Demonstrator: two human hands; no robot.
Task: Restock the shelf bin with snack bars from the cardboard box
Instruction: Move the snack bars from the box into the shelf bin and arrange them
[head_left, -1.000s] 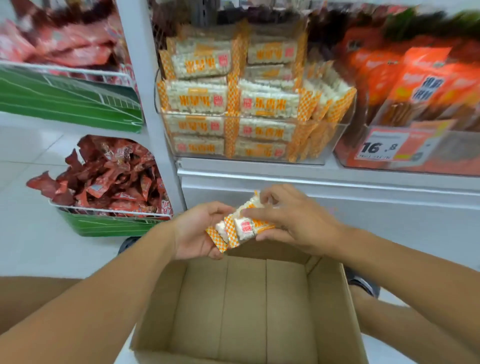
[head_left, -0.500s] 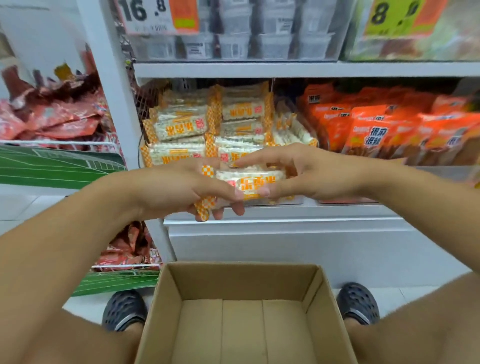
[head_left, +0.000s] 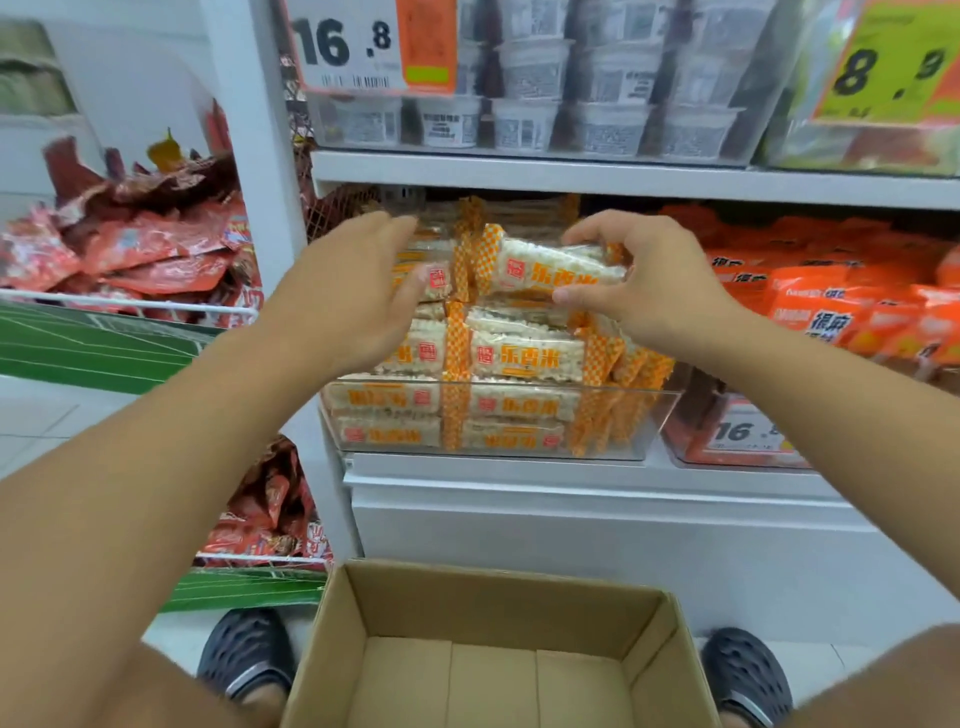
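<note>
A snack bar (head_left: 558, 270) in a clear wrapper with orange checked ends is held above the heaped contents of the shelf bin (head_left: 488, 415), a transparent container on the middle shelf. The bar is pinched by the right hand (head_left: 641, 288), with the thumb beneath it and the curled fingers over its top edge. The left hand (head_left: 353, 291) is shown beside the stack with its fingers extended and relaxed; its thumb lies against the end of another wrapped bar, and nothing is gripped by it. The bin is seen filled with layered bars of the same kind, piled above its rim. Below, in the foreground, the cardboard box (head_left: 498, 649) is shown open-topped, and no bars are visible on the part of its floor that is in view. A dark shoe (head_left: 247, 657) is visible at either side of the box. Orange packets (head_left: 831, 301) are stocked to the right of the bin, red packets (head_left: 140, 249) in a wire basket to the left, and a price tag (head_left: 363, 47) reading 16.8 is fixed on the shelf above
</note>
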